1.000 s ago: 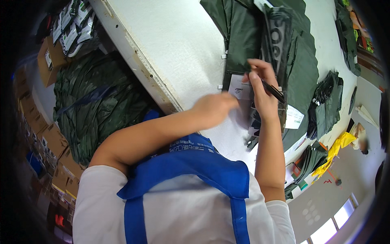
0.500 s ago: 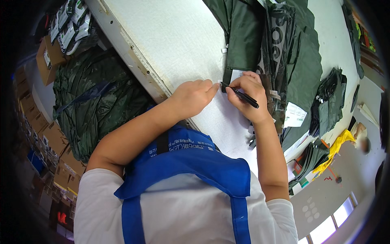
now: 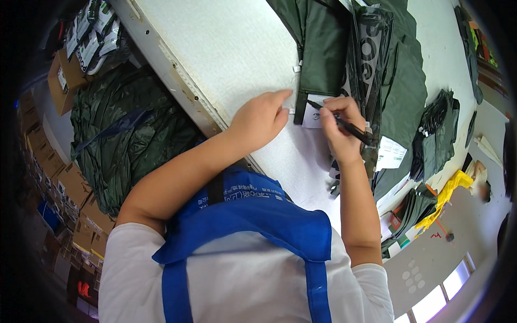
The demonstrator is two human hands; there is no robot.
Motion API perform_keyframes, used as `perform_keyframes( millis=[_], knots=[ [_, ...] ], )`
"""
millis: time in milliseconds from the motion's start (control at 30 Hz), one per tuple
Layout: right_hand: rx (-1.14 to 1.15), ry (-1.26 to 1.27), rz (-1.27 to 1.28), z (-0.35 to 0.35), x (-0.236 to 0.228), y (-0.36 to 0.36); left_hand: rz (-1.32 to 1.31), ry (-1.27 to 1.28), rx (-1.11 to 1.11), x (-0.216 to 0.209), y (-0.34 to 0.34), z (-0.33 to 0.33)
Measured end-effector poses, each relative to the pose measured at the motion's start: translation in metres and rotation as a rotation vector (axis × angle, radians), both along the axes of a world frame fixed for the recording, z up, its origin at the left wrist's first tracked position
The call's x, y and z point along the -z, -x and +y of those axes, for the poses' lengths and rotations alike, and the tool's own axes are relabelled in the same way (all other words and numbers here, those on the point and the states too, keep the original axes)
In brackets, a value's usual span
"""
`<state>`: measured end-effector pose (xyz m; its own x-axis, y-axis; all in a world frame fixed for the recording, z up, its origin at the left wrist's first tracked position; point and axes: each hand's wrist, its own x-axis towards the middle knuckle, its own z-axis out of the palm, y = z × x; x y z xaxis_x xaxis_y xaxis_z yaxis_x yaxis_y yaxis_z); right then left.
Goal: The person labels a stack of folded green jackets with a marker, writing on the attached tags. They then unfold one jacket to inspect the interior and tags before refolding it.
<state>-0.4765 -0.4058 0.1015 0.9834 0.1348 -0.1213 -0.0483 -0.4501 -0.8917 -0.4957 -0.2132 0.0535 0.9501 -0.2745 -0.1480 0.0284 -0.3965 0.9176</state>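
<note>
My right hand [image 3: 342, 129] holds a black pen [image 3: 354, 130], its tip over the upper part of a white paper card [image 3: 312, 115]. The card lies against the lower end of a folded dark green garment [image 3: 326, 59], beside a narrow dark strip [image 3: 299, 110]. Just left of that strip is my left hand [image 3: 261, 119], holding nothing, its index finger and thumb stretched out and apart. Its thumb is close to a small white tag [image 3: 292, 111] at the strip's edge. Another small white tag [image 3: 297, 69] sticks out from the garment's left side.
Clear plastic packaging [image 3: 370, 59] and more green garments [image 3: 401, 81] lie right of the card on the white table [image 3: 215, 48]. A white printed sheet [image 3: 391, 153] rests there too. Left of the table edge is a large green fabric heap [image 3: 129, 129]. A cardboard box [image 3: 67, 81] stands behind it.
My left fingers have come apart and moved off the small tag. My right hand has shifted slightly right, and the pen tip has moved from the tag up onto the white card, now more exposed.
</note>
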Motion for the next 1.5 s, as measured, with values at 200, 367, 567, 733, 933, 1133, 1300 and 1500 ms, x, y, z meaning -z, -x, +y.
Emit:
perform_keyframes(
  millis=[200,367,567,733,933,1133,1300,1500],
  knots=[
    [0.138,-0.52,0.008,-0.004,-0.006,-0.006,0.713,0.509,-0.077,-0.02,-0.033,-0.017],
    [-0.091,-0.463,-0.109,0.027,-0.047,-0.017,0.279,0.254,0.204,-0.029,-0.015,-0.06],
    [-0.251,0.104,-0.139,0.031,-0.021,-0.049,0.328,0.031,0.421,-0.025,-0.003,-0.082],
    [0.203,-0.165,0.005,0.011,0.004,-0.045,-0.106,-0.118,0.257,-0.004,-0.016,-0.033],
    [0.263,0.071,-0.032,0.027,0.017,-0.043,-0.406,-0.459,0.093,0.007,-0.041,-0.009],
    [0.252,0.121,-0.05,0.035,0.022,-0.045,-0.475,-0.49,0.084,0.018,-0.038,-0.009],
    [0.24,0.243,-0.053,0.04,0.018,-0.046,-0.475,-0.485,0.085,0.02,-0.039,-0.008],
    [0.237,0.28,-0.069,0.041,0.017,-0.046,-0.473,-0.47,0.054,0.018,-0.042,-0.008]
  ],
)
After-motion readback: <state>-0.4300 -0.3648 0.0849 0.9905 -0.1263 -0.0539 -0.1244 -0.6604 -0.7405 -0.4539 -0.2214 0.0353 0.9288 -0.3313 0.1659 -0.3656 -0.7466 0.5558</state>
